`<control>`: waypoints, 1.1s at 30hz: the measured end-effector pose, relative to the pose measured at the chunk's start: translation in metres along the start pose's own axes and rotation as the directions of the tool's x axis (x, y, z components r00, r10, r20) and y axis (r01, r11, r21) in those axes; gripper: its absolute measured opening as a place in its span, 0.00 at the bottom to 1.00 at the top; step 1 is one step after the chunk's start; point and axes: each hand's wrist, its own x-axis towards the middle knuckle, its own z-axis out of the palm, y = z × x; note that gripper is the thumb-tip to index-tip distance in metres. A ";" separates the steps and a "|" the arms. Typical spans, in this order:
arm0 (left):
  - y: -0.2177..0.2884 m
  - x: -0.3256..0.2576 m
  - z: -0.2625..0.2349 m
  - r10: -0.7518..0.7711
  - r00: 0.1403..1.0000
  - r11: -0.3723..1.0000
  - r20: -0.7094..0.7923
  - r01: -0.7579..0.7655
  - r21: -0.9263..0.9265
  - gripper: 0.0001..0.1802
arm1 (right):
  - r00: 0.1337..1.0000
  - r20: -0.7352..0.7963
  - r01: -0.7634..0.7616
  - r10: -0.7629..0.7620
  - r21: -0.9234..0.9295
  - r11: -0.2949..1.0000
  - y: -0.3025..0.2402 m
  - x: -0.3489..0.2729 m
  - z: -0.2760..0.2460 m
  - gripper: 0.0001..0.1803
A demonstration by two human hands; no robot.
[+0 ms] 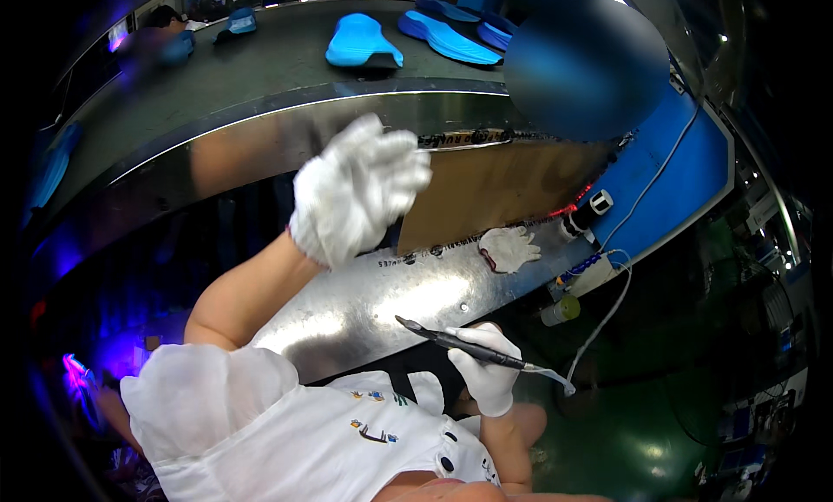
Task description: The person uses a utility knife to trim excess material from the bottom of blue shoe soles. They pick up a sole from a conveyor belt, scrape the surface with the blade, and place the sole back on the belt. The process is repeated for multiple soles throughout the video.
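My left hand (357,190), in a white glove, is raised over the metal bench edge with its fingers loosely curled and nothing in them. Lower down, near my body, my right hand (488,367), also gloved in white, holds a thin black pen-like tool (460,347). The tool's tip points up and to the left, and a pale cord runs from its back end. A brown cardboard sheet (495,194) lies on the bench just right of my left hand.
A spare white glove (508,248) lies on the metal bench (373,302). Blue shoe soles (363,42) ride the dark conveyor belt (260,77) beyond. A blue pad (668,198) with a white cable sits at right, beside a small yellow-green bottle (562,310).
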 end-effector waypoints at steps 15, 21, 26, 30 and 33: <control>0.082 0.202 0.089 0.571 0.821 0.075 0.010 -0.064 0.995 0.44 | 0.898 -0.136 -0.344 0.419 0.378 0.860 0.039 -0.032 0.009 0.12; 0.073 0.276 0.092 0.593 0.804 -0.368 0.032 0.236 0.899 0.53 | 0.823 -0.162 -0.446 0.544 0.409 0.796 0.058 -0.041 0.001 0.13; 0.031 0.296 0.083 0.486 0.870 -0.787 -0.078 0.475 0.394 0.39 | 0.789 -0.186 -0.473 0.586 0.425 0.772 0.073 -0.039 -0.009 0.13; 0.025 0.291 0.103 0.492 0.869 -0.835 0.064 0.449 0.318 0.29 | 0.777 -0.167 -0.488 0.607 0.448 0.749 0.102 -0.042 -0.006 0.12; 0.013 0.315 0.116 0.259 0.868 -0.963 0.424 0.200 0.179 0.24 | 0.802 -0.185 -0.442 0.568 0.456 0.773 0.137 -0.044 0.008 0.12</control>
